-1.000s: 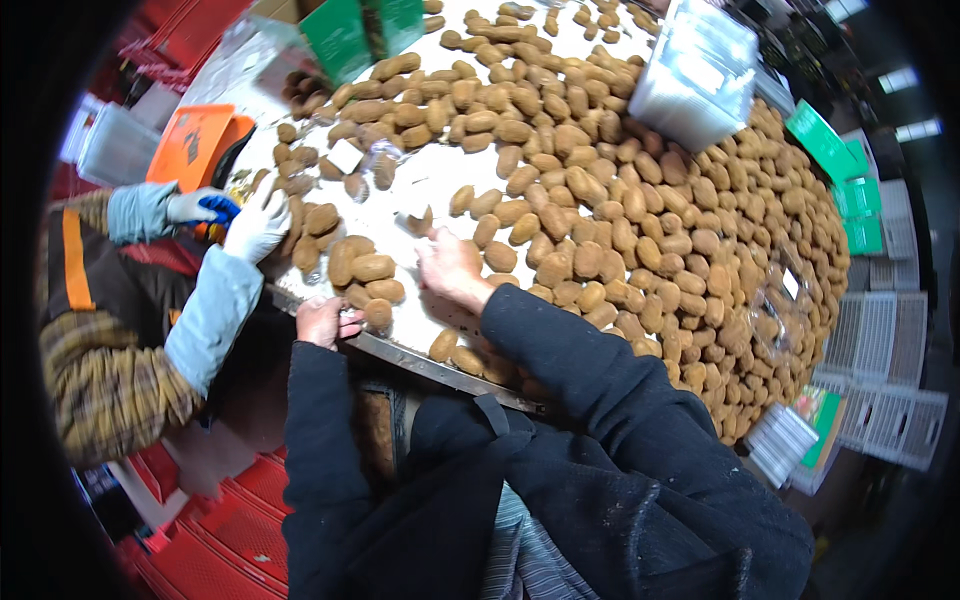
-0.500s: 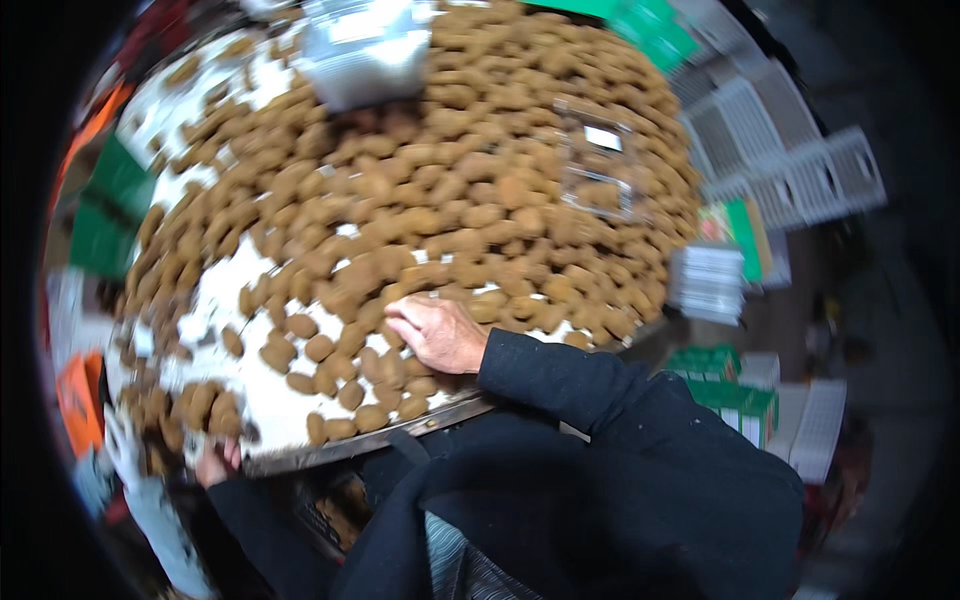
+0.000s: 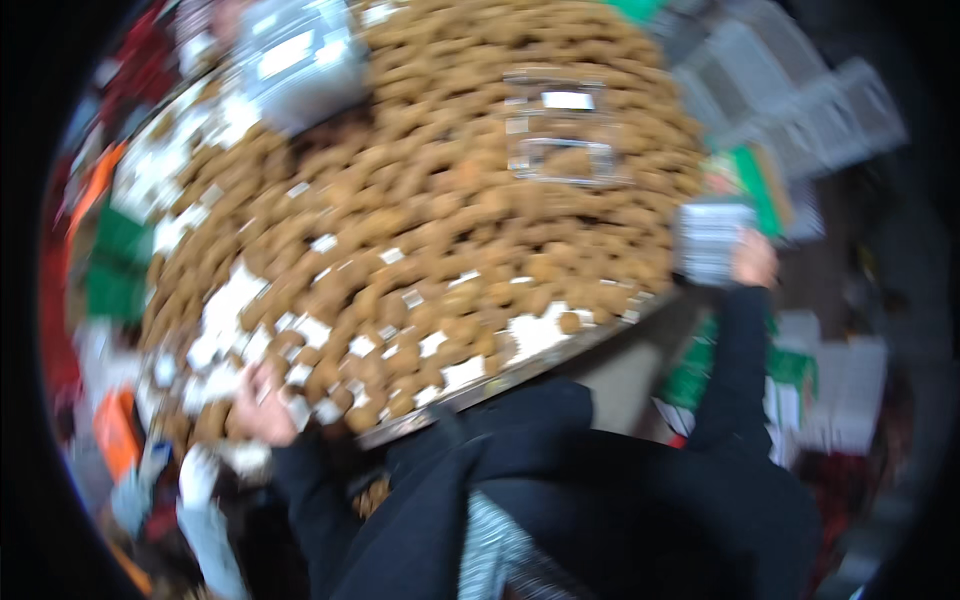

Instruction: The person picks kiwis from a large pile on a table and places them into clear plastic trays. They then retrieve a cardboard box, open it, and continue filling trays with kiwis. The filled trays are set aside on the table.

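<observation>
Brown oval kiwifruit cover the large white-topped table. My left hand is over kiwifruit by the near left edge, fingers apart and nothing visibly held; motion blurs it. Stretched far to the right, my right hand touches the right side of a stack of clear plastic containers. Blur hides whether its fingers close on the stack. Open on the fruit lies a clear plastic clamshell box with a white label.
A tall stack of clear boxes stands at the far left, with a person's hand beside it. Another person's gloved hand is near the left edge. Green cartons and plastic trays are at right; an orange crate is at left.
My right hand has left the kiwifruit and reached right to the container stack. My left hand has come up over the fruit from the table edge. The view has shifted.
</observation>
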